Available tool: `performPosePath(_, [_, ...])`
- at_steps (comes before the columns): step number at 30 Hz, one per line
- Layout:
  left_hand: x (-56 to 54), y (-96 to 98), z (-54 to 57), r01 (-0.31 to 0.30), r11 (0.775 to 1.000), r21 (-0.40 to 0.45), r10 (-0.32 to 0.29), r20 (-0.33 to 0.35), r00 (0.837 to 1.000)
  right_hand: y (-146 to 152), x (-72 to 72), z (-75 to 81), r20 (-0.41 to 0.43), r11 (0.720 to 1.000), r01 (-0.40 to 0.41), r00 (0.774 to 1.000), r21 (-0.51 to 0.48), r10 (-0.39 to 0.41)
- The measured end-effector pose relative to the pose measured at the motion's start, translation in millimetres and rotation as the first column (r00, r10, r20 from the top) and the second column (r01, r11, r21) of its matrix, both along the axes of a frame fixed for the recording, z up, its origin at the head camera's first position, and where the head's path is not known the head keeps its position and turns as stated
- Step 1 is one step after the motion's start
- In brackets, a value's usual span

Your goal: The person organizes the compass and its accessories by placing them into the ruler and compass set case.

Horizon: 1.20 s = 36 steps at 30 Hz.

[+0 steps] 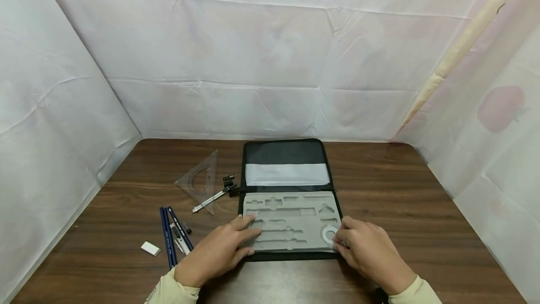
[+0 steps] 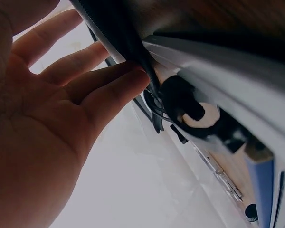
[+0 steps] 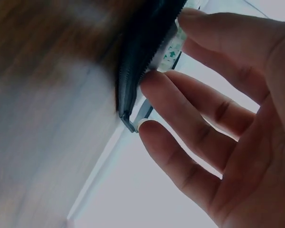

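A black zip case (image 1: pixel 285 153) lies unfolded on the table, its lower half holding a grey tray (image 1: pixel 278 217) with shaped recesses. In the tray's right side sits a white ring (image 1: pixel 330 234), which looks like a roll of tape. My left hand (image 1: pixel 221 250) rests at the tray's left edge; in the left wrist view its fingers (image 2: pixel 118 90) extend to the case's dark edge. My right hand (image 1: pixel 371 250) is at the right edge, fingertips touching the case beside the ring. A green-patterned surface (image 3: pixel 171 53) shows near its fingers in the right wrist view.
Left of the case lie a clear set square (image 1: pixel 190 183), a compass (image 1: pixel 213 199) and a small black piece (image 1: pixel 228 181). Nearer are dark blue pencils (image 1: pixel 166 233), a silver-white tool (image 1: pixel 179 238) and a white eraser (image 1: pixel 150 248). White cloth walls (image 1: pixel 253 60) surround the table.
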State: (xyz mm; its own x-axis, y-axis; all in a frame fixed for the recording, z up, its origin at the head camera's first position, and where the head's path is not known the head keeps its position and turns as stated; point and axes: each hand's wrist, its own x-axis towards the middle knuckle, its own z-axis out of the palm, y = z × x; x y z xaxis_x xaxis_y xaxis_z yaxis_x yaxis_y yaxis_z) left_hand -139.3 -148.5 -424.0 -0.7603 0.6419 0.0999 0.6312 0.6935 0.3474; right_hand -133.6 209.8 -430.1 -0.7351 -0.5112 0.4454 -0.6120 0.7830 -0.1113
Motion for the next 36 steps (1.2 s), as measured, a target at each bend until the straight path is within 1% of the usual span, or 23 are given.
performPosePath(2, [-1.9,-1.6,0.8,-0.003,1.0,0.013,0.002,0.019,1.0,-1,0.5,0.8,-0.001,1.0,0.009,1.0,0.013,-0.009])
performPosePath(4, [-5.6,-4.9,2.4,-0.019,0.999,0.033,0.018,0.037,0.999,-2,1.3,1.1,0.015,1.0,0.019,1.0,0.017,-0.019])
performPosePath(5, [-8.2,-7.3,3.5,-0.034,0.998,0.045,0.032,0.044,0.999,-2,1.8,1.2,0.024,1.0,0.024,0.999,0.017,-0.024])
performPosePath(7, [-14.0,-14.1,6.6,-0.084,0.995,0.057,0.082,0.035,0.996,-3,2.6,0.9,0.044,0.999,0.031,0.999,0.016,-0.032])
performPosePath(9, [-20.0,-23.2,10.9,-0.158,0.987,0.04,0.158,-0.014,0.987,-5,3.1,0.4,0.061,0.999,0.034,0.998,0.012,-0.035])
performPosePath(11, [-25.7,-33.3,15.4,-0.23,0.973,0.003,0.23,-0.091,0.969,-6,3.4,-0.3,0.074,0.999,0.04,0.996,0.012,-0.04])
performPosePath(12, [-28.4,-38.4,17.2,-0.264,0.964,-0.021,0.259,-0.138,0.956,-6,3.5,-0.5,0.08,0.999,0.042,0.996,0.012,-0.043])
performPosePath(14, [-33.4,-46.6,19.7,-0.31,0.949,-0.059,0.291,-0.22,0.931,-6,3.5,-0.6,0.086,0.999,0.051,0.995,0.016,-0.052])
performPosePath(15, [-35.6,-49.9,20.1,-0.324,0.943,-0.073,0.298,-0.249,0.922,-7,3.6,-0.5,0.086,0.998,0.056,0.995,0.019,-0.058])
performPosePath(17, [-38.8,-54.4,19.5,-0.343,0.935,-0.095,0.306,-0.279,0.91,-6,4.0,0.3,0.087,0.998,0.064,0.994,0.023,-0.066])
performPosePath(21, [-40.6,-57.3,14.9,-0.37,0.918,-0.145,0.324,-0.267,0.908,-5,4.8,1.7,0.088,0.997,0.075,0.993,0.029,-0.077])
performPosePath(23, [-40.4,-58.8,12.9,-0.371,0.916,-0.152,0.326,-0.256,0.91,-4,4.9,1.7,0.097,0.996,0.077,0.992,0.033,-0.08])
performPosePath(25, [-40.9,-62.1,14.9,-0.367,0.92,-0.139,0.327,-0.249,0.912,-3,4.9,1.4,0.105,0.996,0.081,0.991,0.035,-0.084])
performPosePath(27, [-41.3,-69.8,20.7,-0.388,0.914,-0.117,0.353,-0.241,0.904,-2,4.8,1.4,0.109,0.996,0.081,0.99,0.033,-0.084])
performPosePath(28, [-41.3,-75.4,24.6,-0.408,0.906,-0.109,0.375,-0.235,0.897,-2,4.5,1.4,0.105,0.996,0.082,0.991,0.031,-0.085])
performPosePath(29, [-40.9,-81.9,28.8,-0.44,0.892,-0.102,0.411,-0.22,0.885,-1,4.1,1.4,0.101,0.996,0.083,0.991,0.03,-0.086])
performPosePath(30, [-40.1,-89.5,32.6,-0.476,0.873,-0.103,0.451,-0.201,0.87,-1,3.8,1.4,0.096,0.996,0.081,0.992,0.028,-0.083])
performPosePath(31, [-38.6,-97.6,35.7,-0.516,0.85,-0.107,0.494,-0.178,0.851,-1,3.4,1.3,0.092,0.997,0.078,0.993,0.025,-0.08])
performPosePath(33, [-35.1,-114.1,39.5,-0.591,0.796,-0.13,0.58,-0.117,0.806,-1,2.6,1.3,0.084,0.997,0.07,0.994,0.021,-0.072])
performPosePath(36, [-29.9,-134.7,39.0,-0.672,0.722,-0.164,0.677,-0.029,0.735,-1,2.1,0.3,0.086,0.998,0.056,0.995,0.016,-0.057])
